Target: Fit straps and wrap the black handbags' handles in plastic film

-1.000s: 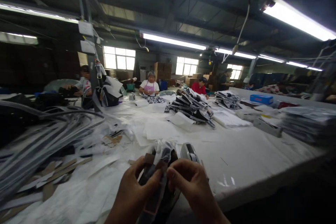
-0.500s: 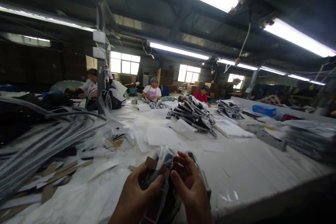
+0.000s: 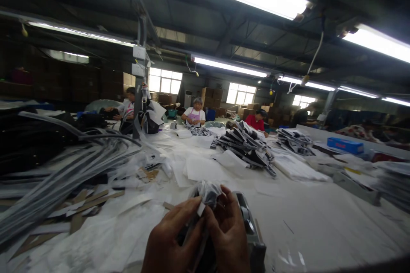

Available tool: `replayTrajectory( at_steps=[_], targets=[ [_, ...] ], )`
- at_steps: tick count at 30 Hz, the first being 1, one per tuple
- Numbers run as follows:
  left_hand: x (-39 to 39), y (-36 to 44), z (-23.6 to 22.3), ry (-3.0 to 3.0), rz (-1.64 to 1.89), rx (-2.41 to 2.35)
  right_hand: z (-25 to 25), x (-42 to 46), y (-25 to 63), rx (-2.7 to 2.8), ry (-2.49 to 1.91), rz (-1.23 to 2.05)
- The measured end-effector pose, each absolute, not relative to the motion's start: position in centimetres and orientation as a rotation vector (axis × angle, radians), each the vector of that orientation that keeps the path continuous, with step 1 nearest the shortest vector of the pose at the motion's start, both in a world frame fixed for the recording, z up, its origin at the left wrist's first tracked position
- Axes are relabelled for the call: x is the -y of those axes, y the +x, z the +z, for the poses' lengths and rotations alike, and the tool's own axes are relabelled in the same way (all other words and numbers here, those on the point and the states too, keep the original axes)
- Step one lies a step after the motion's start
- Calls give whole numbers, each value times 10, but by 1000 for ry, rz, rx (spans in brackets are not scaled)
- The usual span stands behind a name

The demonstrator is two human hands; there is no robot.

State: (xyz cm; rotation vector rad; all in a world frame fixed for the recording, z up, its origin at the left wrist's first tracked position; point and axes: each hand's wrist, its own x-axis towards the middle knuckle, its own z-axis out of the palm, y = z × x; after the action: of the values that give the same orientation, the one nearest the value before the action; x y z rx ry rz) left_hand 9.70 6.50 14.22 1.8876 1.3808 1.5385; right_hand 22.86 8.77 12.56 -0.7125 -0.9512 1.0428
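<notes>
Low in the middle of the view, my left hand (image 3: 169,239) and my right hand (image 3: 229,232) are pressed together around a dark item in a clear plastic bag (image 3: 208,193). Both sets of fingers are closed on it, and the crumpled bag top sticks up between my thumbs. Most of the item is hidden behind my hands. A grey tape dispenser (image 3: 251,228) stands right beside my right hand on the white table (image 3: 320,226).
Grey straps (image 3: 60,170) and cardboard strips (image 3: 86,202) spread over the left of the table. A heap of bagged dark items (image 3: 245,145) lies mid-table, white stacks (image 3: 296,166) to its right, a blue box (image 3: 345,145) beyond. Three people work at the far end.
The view has tilted and swung right. My hands have closed in tighter on the bagged item, which now hides the brown card end seen earlier.
</notes>
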Motion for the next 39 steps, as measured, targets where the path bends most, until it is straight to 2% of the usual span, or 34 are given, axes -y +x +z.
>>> replayTrajectory(
  at_steps=[9, 21, 27, 35, 39],
  targets=[
    [-60, 105, 147, 1599, 1600, -1335, 112, -88, 229, 997, -702, 1007],
    [-60, 103, 114, 2596, 1537, -1661, 101, -92, 222, 1048, -788, 926],
    [-60, 109, 105, 2822, 1500, -1721, 103, -94, 224, 1053, -783, 953],
    [-61, 109, 96, 2735, 1587, -1692, 115, -80, 217, 889, -745, 973],
    [-56, 104, 110, 2383, 1543, -1503, 118, -78, 222, 887, -749, 1007]
  ],
)
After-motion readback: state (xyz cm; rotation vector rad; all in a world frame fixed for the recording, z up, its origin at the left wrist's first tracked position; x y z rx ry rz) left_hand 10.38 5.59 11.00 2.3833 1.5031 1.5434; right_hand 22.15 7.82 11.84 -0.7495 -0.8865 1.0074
